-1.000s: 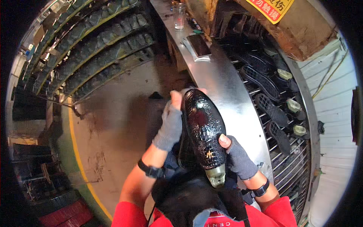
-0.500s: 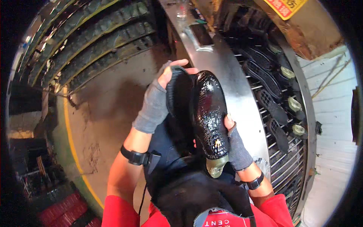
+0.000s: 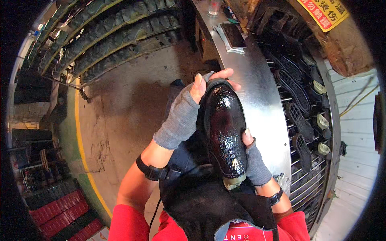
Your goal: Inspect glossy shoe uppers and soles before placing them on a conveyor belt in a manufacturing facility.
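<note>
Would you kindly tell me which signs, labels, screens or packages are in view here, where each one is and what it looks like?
Warning sign: top right, on the rusty brown housing above the rack; yellow rectangle with red characters.
Phone: lying flat on the curved metal counter beyond the hands; dark rectangular screen, off, with pale papers under it.
Small emblem: on the glossy black shoe, near its heel; tiny and pale.

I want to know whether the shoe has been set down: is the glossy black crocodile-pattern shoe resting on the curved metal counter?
No, the glossy black crocodile-pattern shoe is held up off the curved metal counter, between the left hand and right hand.
</note>
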The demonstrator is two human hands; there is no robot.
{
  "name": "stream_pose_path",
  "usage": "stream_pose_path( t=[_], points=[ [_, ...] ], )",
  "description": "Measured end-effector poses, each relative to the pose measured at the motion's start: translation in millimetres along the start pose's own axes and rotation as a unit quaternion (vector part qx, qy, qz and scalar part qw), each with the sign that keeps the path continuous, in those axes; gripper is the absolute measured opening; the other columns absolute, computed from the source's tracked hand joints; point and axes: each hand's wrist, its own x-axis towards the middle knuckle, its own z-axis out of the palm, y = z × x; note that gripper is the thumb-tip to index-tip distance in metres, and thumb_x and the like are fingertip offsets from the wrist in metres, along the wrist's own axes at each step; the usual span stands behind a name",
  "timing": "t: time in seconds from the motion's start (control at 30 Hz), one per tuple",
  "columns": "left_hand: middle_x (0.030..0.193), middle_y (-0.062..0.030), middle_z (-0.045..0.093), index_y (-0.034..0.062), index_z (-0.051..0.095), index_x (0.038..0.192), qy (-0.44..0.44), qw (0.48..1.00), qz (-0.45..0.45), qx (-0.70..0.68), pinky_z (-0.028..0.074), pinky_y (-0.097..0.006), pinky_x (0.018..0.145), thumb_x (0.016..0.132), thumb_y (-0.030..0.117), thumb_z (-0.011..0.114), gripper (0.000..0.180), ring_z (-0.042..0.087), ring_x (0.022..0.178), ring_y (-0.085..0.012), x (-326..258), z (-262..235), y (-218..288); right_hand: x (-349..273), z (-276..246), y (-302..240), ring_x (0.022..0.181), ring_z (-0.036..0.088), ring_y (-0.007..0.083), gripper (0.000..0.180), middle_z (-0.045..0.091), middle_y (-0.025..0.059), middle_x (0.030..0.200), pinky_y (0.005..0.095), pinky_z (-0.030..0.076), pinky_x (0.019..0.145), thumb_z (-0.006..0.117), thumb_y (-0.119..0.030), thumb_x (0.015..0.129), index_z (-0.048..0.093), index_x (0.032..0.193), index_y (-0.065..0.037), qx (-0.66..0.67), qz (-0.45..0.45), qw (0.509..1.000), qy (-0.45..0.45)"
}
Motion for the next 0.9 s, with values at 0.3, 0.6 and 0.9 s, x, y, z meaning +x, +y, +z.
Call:
stream_pose_path(
  t=[0.3, 0.6, 0.9],
  points=[
    [0.138, -0.0171, 0.065, 0.0030, 0.039, 0.159, -0.018, 0.999, 0.016, 0.038, 0.052, -0.037, 0.106, 0.104, 0.065, 0.050, 0.083, 0.066, 0.119, -0.0218, -19.6, 19.8, 14.9, -10.6, 2.2, -1.1, 0.102, 0.075, 0.0211, 0.078, 0.074, 0.0144, 0.119, 0.0357, 0.062, 0.090, 0.061, -0.064, 0.100, 0.061, 0.136, 0.005, -0.048, -0.015, 0.999, 0.002],
    [0.134, -0.0192, 0.069, 0.0019, 0.045, 0.148, -0.047, 0.949, 0.038, 0.309, 0.050, -0.037, 0.108, 0.075, 0.013, 0.088, 0.086, 0.068, 0.120, -0.0231, -49.2, 30.4, 47.0, -27.0, 3.8, 3.1, 0.096, 0.071, 0.0153, 0.076, 0.075, 0.0091, 0.109, 0.0305, 0.058, 0.082, 0.067, -0.065, 0.094, 0.068, 0.126, 0.005, -0.118, -0.020, 0.993, -0.007],
    [0.144, -0.0161, 0.064, 0.0063, 0.040, 0.151, -0.022, 0.987, -0.007, 0.156, 0.041, -0.041, 0.116, 0.080, 0.018, 0.089, 0.087, 0.066, 0.127, -0.0262, -68.0, 30.9, 43.7, -27.1, 13.0, -14.6, 0.099, 0.069, 0.0150, 0.085, 0.074, 0.0070, 0.107, 0.0300, 0.055, 0.087, 0.069, -0.072, 0.090, 0.067, 0.125, 0.005, -0.201, 0.019, 0.977, -0.066]
  ],
)
